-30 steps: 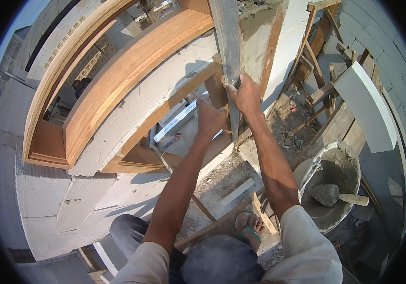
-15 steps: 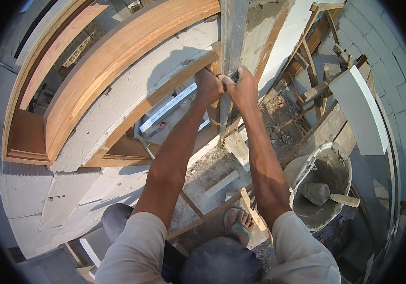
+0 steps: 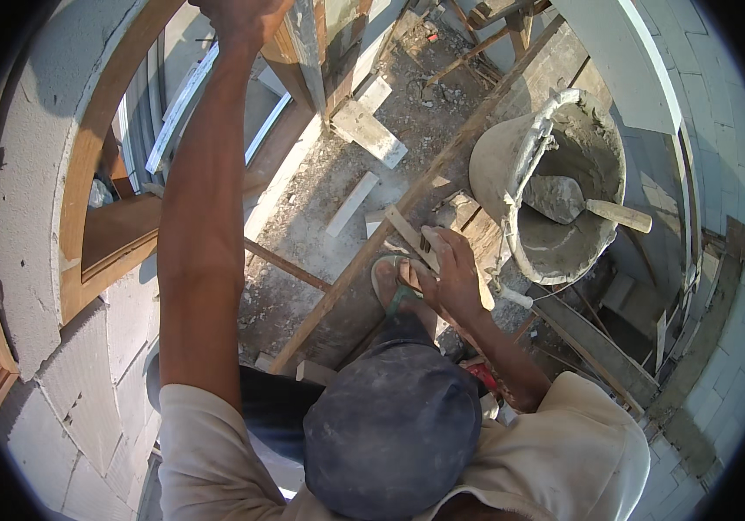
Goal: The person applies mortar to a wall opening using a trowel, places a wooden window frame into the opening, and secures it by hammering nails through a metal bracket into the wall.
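My left hand (image 3: 246, 16) is at the top edge, partly cut off, beside the wooden frame post (image 3: 284, 62) and the grey metal bar (image 3: 310, 52). Its fingers look curled, but what they hold is out of sight. Low over the floor, my right hand (image 3: 455, 282) has its thumb and fingers closed round a pale wooden strip (image 3: 409, 231), which lies slanted beside my sandalled foot (image 3: 387, 280). Right of that hand stands a mortar-caked bucket (image 3: 498, 161). A trowel (image 3: 555, 198) lies in it, its wooden handle pointing right.
A curved block wall with a wooden window frame (image 3: 86, 200) runs along the left. Long planks (image 3: 364, 260) cross the rubble-strewn floor, with loose block pieces (image 3: 372, 135) about. A curved white panel (image 3: 624, 69) and scrap timber (image 3: 520, 30) stand on the right.
My right hand has left the metal bar and come down to the wooden strip. My left hand stays up by the frame. The view has tilted down and shifted, with my capped head further in.
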Tool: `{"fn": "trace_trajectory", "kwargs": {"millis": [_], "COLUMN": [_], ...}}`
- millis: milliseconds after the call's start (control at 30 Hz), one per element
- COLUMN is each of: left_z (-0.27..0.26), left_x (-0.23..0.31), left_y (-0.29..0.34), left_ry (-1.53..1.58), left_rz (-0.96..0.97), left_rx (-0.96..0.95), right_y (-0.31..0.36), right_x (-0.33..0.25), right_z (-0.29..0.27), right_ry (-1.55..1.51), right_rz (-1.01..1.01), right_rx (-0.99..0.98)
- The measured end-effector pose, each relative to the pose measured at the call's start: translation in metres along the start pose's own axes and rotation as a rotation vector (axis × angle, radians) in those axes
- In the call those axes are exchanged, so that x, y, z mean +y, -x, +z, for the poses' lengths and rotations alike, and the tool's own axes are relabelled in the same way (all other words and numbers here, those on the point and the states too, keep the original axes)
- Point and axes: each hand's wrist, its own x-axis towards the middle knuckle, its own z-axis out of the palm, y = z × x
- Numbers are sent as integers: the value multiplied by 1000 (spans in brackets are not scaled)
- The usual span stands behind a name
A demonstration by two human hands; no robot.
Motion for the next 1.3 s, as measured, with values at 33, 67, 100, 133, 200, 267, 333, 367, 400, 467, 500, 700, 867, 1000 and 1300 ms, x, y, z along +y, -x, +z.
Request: {"fn": "trace_trajectory", "kwargs": {"millis": [33, 67, 100, 133, 200, 267, 333, 367, 400, 467, 500, 700, 867, 1000, 1300], "left_z": [-14, -28, -26, -36, -31, -34, -63, -50, -49, -58, -57, -52, -54, -51, -38], "left_x": [7, 11, 12, 37, 55, 65, 61, 74, 73, 71, 74, 77, 79, 54, 46], "left_y": [8, 4, 8, 15, 16, 15, -6, 0, 4, -2, -3, -4, -1, 3, 6], "left_ry": [-68, -154, -200, -370, -372, -288, -281, -254, -269, -290, -291, -324, -227, -266, -105], "left_rz": [82, 185, 103, 117, 55, -62, -183, -147, -104, -88, -95, -193, -126, -34, -109], "left_rx": [-274, -527, -544, -564, -541, -568, -631, -578, -526, -511, -523, -620, -565, -573, -408], "right_y": [25, 49, 73, 84, 126, 143, 100, 123, 128, 105, 97, -2, -154, -257, -312], "right_x": [21, 39, 55, 75, 156, 182, 118, 149, 149, 93, 74, -34, -102, -154, -172], "right_z": [-1, 2, 6, 8, 44, 66, 55, 60, 63, 33, 23, -10, 16, 0, -14], "right_ry": [92, 176, 261, 424, 217, 462, 253, 230, 103, 148, 50, -766, -1208, -1279, -1184], "right_rz": [134, 263, 387, 461, 454, 384, 464, 544, 703, 568, 572, 284, -90, -310, -355], "right_rx": [-14, -42, -84, -170, 26, 116, -7, 123, 142, 144, 119, -67, 103, 237, 258]}}
